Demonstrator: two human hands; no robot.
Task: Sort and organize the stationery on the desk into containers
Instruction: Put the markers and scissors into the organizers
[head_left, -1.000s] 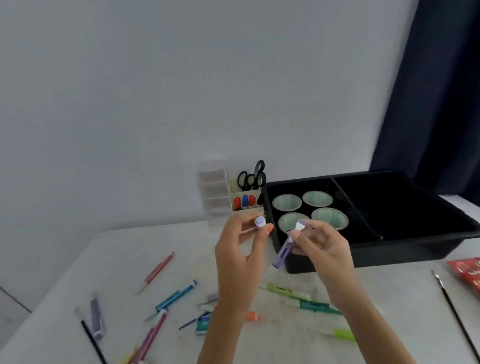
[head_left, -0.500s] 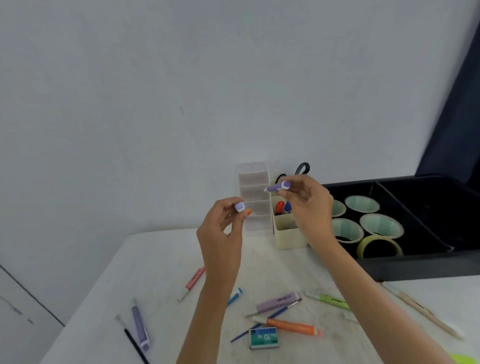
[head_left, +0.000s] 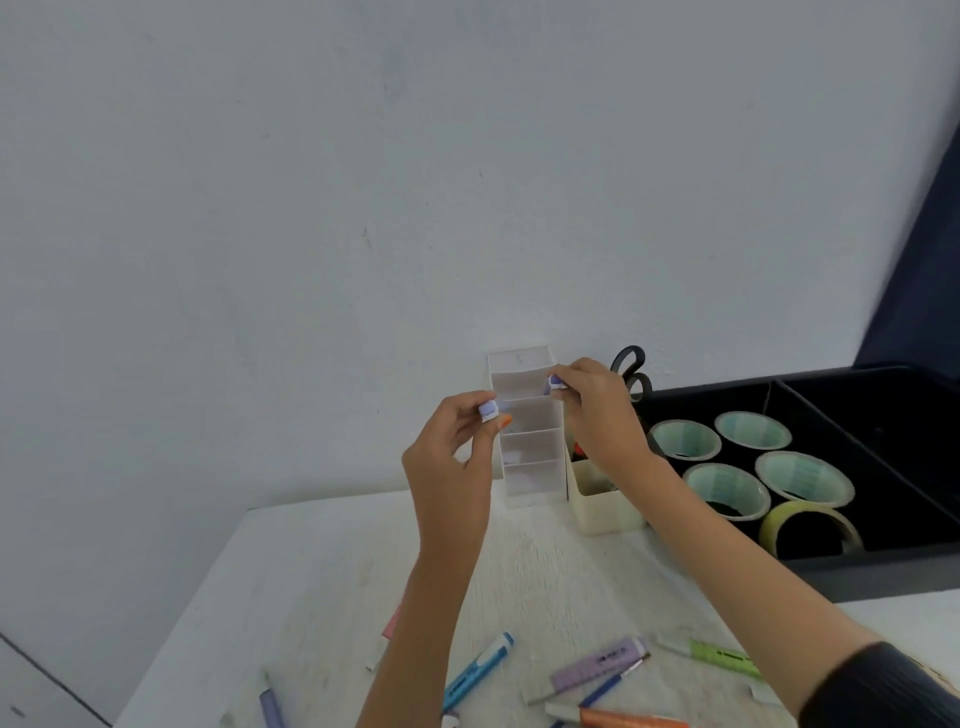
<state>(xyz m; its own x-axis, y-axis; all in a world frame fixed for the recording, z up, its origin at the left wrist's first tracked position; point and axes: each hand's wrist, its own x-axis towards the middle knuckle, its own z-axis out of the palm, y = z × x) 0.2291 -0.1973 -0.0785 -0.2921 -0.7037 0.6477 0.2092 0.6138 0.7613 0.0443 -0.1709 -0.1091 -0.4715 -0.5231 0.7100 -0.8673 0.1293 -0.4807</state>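
My left hand (head_left: 457, 457) pinches a small lilac cap (head_left: 489, 411) between thumb and fingertips, raised in front of the white tiered organizer (head_left: 530, 447). My right hand (head_left: 597, 410) grips a purple marker; only its tip (head_left: 555, 384) shows, held at the organizer's upper compartment. A cream pen cup (head_left: 602, 506) stands right of the organizer, partly hidden behind my right wrist.
A black tray (head_left: 883, 577) at the right holds several tape rolls (head_left: 727, 488). Black scissors (head_left: 631, 369) stick up behind my right hand. Loose markers lie on the white desk near me: blue (head_left: 478, 670), lilac (head_left: 597, 665), green (head_left: 722, 652), orange (head_left: 623, 719).
My right hand has carried the purple marker left from above the pen cup to the organizer's upper compartment. My left hand keeps the cap and has risen slightly. The camera view has shifted left.
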